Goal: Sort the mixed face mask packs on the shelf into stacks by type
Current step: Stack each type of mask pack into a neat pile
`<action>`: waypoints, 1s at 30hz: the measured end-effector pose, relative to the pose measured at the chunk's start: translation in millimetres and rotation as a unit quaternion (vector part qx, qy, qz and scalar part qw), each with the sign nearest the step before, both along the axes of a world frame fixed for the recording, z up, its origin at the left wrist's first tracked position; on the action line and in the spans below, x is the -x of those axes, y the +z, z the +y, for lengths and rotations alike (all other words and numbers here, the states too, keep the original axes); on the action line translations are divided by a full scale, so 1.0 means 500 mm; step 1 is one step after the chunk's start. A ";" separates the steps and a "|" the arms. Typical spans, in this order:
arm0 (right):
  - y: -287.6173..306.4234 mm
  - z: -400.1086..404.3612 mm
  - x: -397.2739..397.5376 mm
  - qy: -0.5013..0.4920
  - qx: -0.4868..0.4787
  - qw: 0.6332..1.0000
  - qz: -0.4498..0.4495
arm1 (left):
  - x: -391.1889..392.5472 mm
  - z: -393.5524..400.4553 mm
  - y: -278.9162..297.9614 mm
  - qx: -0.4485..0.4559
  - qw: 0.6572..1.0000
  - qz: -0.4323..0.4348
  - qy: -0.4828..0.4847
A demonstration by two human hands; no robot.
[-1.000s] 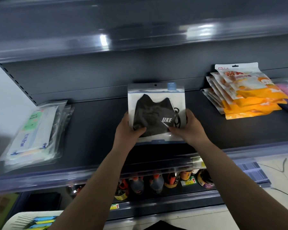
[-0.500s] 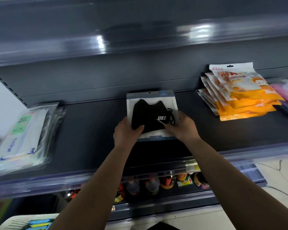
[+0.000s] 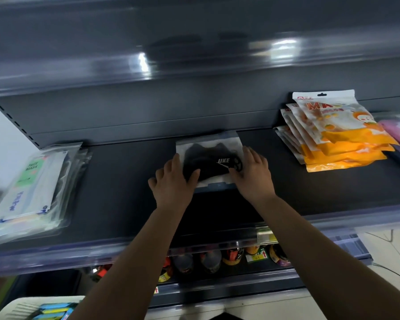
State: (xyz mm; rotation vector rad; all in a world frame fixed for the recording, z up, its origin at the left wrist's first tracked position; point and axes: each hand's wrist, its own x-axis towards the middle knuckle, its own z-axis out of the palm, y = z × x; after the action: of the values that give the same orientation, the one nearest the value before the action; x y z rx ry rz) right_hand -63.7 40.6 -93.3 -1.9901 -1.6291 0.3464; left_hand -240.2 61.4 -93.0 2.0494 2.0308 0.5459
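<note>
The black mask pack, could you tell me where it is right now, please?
In the head view, the black mask pack lies mid-shelf between the left hand and right hand.

We see a clear pack with a black mask (image 3: pixel 209 161) lying flat at the middle of the shelf (image 3: pixel 125 192). A stack of clear packs (image 3: pixel 30 188) lies at left, and a stack of orange packs (image 3: pixel 335 132) at right.

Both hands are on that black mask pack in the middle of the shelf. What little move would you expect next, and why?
Probably letting go and drawing both hands back. The black mask pack already lies flat on the shelf, apart from the clear stack and the orange stack. The left hand and right hand rest on its edges with fingers spread, so it seems placed.
</note>
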 end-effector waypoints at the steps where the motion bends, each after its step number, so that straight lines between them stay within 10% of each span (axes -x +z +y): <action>1: 0.005 -0.008 0.007 0.006 -0.019 1.000 0.000 | 0.003 -0.010 0.002 -0.018 1.000 0.017 -0.013; 15: 0.045 -0.019 0.211 0.278 -0.014 0.952 -0.124 | 0.178 -0.110 0.023 -0.082 0.981 0.169 0.053; 30: 0.061 0.031 0.458 0.328 0.009 0.939 -0.106 | 0.434 -0.085 0.026 -0.095 0.982 0.134 0.099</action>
State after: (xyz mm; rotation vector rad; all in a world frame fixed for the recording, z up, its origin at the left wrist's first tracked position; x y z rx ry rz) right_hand -292.5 56.1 -62.9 -1.4757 -2.4184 0.3940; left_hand -457.1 19.0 -79.8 2.1389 2.4441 0.5416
